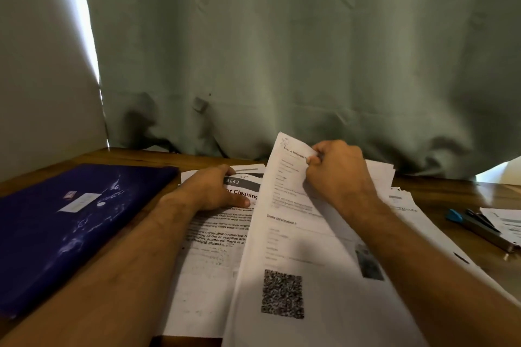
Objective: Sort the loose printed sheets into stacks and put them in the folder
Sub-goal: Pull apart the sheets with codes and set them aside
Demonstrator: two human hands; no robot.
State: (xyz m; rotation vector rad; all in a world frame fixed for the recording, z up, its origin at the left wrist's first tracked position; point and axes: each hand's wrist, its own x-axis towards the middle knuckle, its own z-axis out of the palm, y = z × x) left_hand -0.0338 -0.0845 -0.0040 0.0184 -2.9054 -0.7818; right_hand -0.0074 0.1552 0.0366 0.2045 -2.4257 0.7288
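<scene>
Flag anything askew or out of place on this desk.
The loose sheets behind the right hand are fanned out unevenly, edges misaligned. A stapler lies partly over papers at the right edge. The blue folder is closed.

Folder [76, 222] lies at the left of the table [456, 194]. Just right of it sits a sheet stack [214, 262], left hand [214, 189] resting on its far end. Right hand [338, 172] pinches a lifted sheet [284, 234] overlapping that stack. More papers [400, 200] spread behind it. Stapler [479, 228] far right, curtain [282, 51] behind all.
</scene>
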